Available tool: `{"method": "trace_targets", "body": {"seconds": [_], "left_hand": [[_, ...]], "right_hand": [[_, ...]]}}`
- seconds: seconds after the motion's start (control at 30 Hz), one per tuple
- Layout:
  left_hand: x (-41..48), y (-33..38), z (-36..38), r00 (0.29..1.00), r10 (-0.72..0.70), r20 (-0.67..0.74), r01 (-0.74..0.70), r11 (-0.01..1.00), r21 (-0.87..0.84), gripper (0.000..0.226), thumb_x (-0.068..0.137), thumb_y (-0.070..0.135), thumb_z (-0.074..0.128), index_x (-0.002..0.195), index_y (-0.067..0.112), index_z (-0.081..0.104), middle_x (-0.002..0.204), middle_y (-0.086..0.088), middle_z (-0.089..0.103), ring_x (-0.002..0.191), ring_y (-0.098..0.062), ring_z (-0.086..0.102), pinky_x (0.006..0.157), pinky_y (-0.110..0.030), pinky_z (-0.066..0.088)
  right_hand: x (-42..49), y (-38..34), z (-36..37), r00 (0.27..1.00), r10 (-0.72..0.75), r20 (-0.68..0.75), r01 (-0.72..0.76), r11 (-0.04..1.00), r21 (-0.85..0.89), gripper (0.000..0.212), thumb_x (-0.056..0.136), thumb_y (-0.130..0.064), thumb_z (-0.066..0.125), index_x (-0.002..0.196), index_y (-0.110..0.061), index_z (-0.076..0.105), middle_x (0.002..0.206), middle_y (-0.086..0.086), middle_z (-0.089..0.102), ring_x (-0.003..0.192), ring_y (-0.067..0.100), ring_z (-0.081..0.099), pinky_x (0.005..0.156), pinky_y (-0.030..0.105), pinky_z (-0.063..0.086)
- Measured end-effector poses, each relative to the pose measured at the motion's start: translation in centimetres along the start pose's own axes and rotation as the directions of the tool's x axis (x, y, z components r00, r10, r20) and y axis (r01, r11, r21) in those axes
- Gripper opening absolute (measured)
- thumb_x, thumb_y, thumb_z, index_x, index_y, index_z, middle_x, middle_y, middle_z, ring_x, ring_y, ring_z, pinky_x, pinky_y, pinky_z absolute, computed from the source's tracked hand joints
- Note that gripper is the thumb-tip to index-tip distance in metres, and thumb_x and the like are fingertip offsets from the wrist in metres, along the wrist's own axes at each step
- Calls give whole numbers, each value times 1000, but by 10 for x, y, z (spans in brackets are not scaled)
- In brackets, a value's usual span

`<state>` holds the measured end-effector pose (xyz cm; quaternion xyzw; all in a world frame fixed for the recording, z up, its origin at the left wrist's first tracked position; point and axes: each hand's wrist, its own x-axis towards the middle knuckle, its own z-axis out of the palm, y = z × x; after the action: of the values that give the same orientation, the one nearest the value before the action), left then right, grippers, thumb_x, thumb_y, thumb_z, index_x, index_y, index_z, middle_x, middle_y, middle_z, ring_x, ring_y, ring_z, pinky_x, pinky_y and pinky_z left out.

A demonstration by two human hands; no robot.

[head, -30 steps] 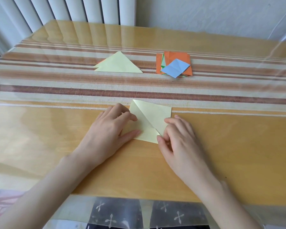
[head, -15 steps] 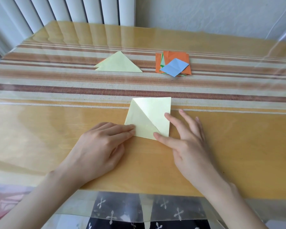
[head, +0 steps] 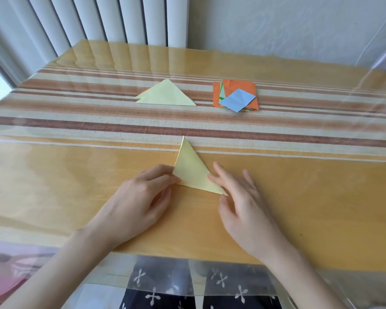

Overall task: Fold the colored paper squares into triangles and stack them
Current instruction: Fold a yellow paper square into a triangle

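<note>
A pale yellow paper triangle [head: 193,172] lies flat on the table in front of me, one tip pointing away. My left hand [head: 134,204] touches its near left corner with bent fingertips, the thumb held apart below. My right hand [head: 243,201] lies with straight, spread fingers, the index fingertip on the triangle's long right edge. Further back sits a stack of folded triangles [head: 165,95], yellow on top with an orange tip showing beneath. To its right is a pile of paper squares [head: 239,85], orange and green, with a blue square [head: 237,100] on top.
The table has a glossy clear cover over a striped cloth runner [head: 98,126]. White vertical blinds [head: 112,18] hang behind the far edge. A patterned black-and-white cloth [head: 165,286] shows below the near edge.
The half-open yellow sheet has been folded over to the left into a closed triangle. My right hand has opened and now lies against the long edge; my left hand stays at the corner.
</note>
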<state>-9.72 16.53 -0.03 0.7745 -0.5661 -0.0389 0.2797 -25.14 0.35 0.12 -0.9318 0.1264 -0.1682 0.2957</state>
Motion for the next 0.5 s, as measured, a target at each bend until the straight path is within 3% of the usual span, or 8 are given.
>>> {"method": "trace_targets", "body": {"seconds": [0.1,0.2,0.27,0.37,0.5], "left_hand": [[0,0,1,992,-66,-104,56,994,-97,32,93,27,38,123,19,49,124,12,44,98,3,58,79,-15,45],[0,3,-2,980,-77,-184,79,997,5,46,90,23,40,135,14,40,135,4,39,115,-11,51,93,-13,35],[0,4,-1,997,30,-74,-17,986,163,56,89,21,39,144,13,38,150,2,36,137,-16,35,112,-25,22],[1,3,4,990,54,129,-90,952,291,56,95,33,31,149,19,33,156,5,29,145,-12,21,117,-38,13],[1,1,7,981,1,195,-54,962,268,58,98,44,22,150,21,32,156,8,27,144,-7,23,117,-28,10]], "right_hand": [[0,2,6,998,-69,-1,68,984,-168,53,85,-8,33,133,-8,54,129,5,61,125,15,51,116,29,12],[0,1,10,992,-124,14,122,935,-334,50,82,-10,31,118,-7,66,124,8,64,116,22,59,112,34,21],[-1,0,10,991,-133,18,129,913,-388,50,83,-10,31,116,-8,68,124,8,64,116,22,60,111,35,22],[1,0,10,990,-141,15,135,900,-416,49,83,-12,32,116,-9,68,124,7,64,116,21,60,112,36,26],[-3,5,3,988,-143,49,151,911,-383,50,82,-13,33,120,-7,66,129,7,61,122,19,56,110,36,26]]}}
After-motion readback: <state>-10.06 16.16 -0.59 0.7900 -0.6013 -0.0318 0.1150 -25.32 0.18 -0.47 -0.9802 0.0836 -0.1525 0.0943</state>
